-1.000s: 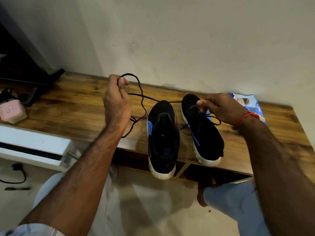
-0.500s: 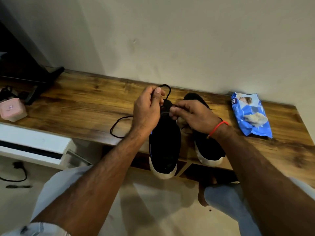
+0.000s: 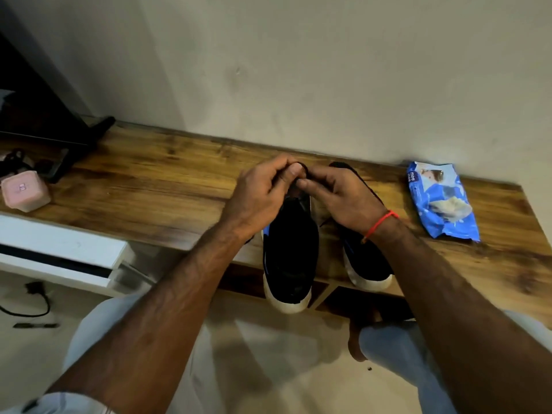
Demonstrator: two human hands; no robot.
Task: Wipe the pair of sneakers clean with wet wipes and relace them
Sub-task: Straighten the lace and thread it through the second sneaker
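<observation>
Both hands — left (image 3: 263, 192), right (image 3: 340, 195) — pinch the lace (image 3: 302, 168) above the left sneaker (image 3: 291, 252); keep it taut and feed the tip squarely through the eyelet.

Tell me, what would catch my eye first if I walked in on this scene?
Two hands meet mid-table: the left hand and right hand pinch a black shoelace over the far end of the left sneaker. That black, white-soled shoe and the right sneaker sit side by side on the wooden table, near ends overhanging its edge. A bright blue wet wipes pack lies to their right by the wall.
</observation>
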